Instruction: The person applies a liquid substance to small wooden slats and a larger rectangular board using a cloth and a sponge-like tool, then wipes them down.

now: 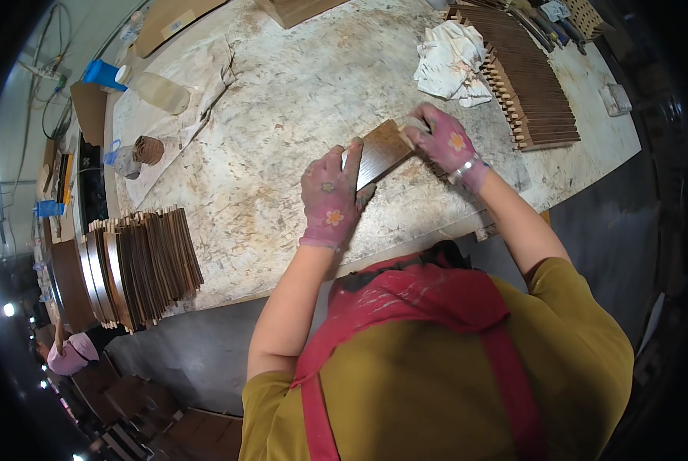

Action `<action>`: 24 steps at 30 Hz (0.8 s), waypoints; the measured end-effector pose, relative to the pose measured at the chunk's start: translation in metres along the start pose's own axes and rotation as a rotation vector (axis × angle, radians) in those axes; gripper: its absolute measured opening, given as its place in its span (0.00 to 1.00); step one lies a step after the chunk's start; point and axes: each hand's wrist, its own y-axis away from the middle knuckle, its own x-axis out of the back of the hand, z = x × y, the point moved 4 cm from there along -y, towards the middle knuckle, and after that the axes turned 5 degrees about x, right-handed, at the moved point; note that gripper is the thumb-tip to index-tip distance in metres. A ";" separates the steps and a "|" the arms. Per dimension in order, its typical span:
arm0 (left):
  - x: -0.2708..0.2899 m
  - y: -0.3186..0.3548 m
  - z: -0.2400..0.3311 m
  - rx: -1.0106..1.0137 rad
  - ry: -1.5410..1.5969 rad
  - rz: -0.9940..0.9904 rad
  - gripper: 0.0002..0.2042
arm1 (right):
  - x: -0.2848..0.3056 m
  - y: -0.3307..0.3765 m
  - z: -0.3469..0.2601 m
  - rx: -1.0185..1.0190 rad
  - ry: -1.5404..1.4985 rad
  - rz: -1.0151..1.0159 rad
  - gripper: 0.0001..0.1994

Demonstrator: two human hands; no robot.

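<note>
A flat brown wooden board (383, 152) with a glossy face lies slantwise near the front of the worktable. My left hand (331, 196), in a pink flowered glove, grips its near left end, the fingers along the top and the thumb at the near edge. At the far right end, my right hand (445, 140), gloved alike, has its fingers closed around something small and pale. What that is cannot be made out. Behind it lies a crumpled white cloth (451, 63), beside a long row of dark wooden boards (540, 92) with pale dowels along their ends.
Another row of dowelled boards (144, 265) stands at the table's left front. Farther back are a bottle of cloudy liquid (158, 91), a small clear bottle (122, 160) and a brown roll (149, 150). Hand tools (547, 27) lie at the far right. A person in pink (73, 355) is at lower left.
</note>
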 end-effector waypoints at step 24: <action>-0.012 -0.028 -0.049 -0.023 0.263 -0.226 0.21 | -0.012 0.030 0.014 0.098 0.156 0.225 0.11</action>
